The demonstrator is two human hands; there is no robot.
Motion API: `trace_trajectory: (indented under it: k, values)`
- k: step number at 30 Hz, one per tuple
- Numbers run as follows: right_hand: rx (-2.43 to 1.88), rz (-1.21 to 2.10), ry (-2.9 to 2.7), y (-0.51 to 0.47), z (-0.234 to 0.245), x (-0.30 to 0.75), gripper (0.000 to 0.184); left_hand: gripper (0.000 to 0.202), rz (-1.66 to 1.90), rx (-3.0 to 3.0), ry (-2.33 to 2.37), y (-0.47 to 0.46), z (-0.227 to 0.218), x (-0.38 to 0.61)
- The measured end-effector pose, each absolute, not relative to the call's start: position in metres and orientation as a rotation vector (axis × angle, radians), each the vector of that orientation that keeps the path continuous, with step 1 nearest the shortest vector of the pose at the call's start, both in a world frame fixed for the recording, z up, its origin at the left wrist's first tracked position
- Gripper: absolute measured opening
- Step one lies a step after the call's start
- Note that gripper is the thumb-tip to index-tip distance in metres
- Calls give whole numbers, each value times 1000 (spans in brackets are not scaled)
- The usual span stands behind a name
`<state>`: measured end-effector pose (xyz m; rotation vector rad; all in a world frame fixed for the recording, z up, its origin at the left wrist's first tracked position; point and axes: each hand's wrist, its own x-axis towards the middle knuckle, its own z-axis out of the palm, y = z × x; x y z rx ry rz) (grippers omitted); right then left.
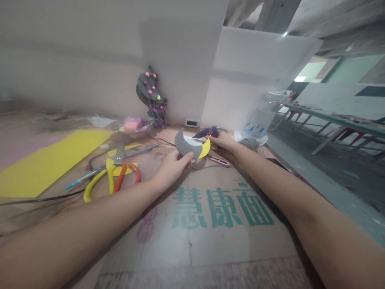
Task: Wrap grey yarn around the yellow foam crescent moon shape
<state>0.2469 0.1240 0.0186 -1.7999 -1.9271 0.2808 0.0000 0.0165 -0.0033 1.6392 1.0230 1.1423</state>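
Observation:
My left hand (pixel 171 166) is closed on a grey crescent-shaped craft piece (pixel 185 145) with a white patch and a yellow piece (pixel 206 148) stuck behind it, held just above the cardboard. My right hand (pixel 222 142) is wrapped round a blue glue gun (pixel 207 131) with a small red light, its tip beside the crescent's right end. Both forearms stretch out from the bottom corners of the view.
Cardboard with green characters (pixel 222 208) covers the table. Yellow-and-orange scissors (pixel 116 176), a yellow foam sheet (pixel 48 162), a blue pen (pixel 80 178) and cables lie at left. A grey decorated shape (pixel 150 92) leans in the corner. A plastic jar (pixel 264 116) stands at right.

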Motion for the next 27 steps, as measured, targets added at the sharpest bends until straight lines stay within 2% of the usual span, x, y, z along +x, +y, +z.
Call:
trace_trajectory:
  k: [8, 13, 17, 23, 27]
  values:
    - [-1809, 5, -2058, 86, 26, 252, 44, 32, 1138, 1635, 1016, 15, -1, 1]
    - [-1532, -242, -2201, 44, 32, 244, 32, 33, 1165, 1590, 1014, 12, 2, 1]
    - [-1284, 105, -2269, 5, 26, 222, 36, 32, 1208, 1610, 1021, 11, 3, 0]
    - [-1030, 345, -2503, -25, 12, 191, 40, 34, 1225, 1602, 985, 15, -4, 1]
    - [-754, 400, -2563, -33, 9, 186, 12, 36, 1214, 1608, 1013, 16, -4, 0]
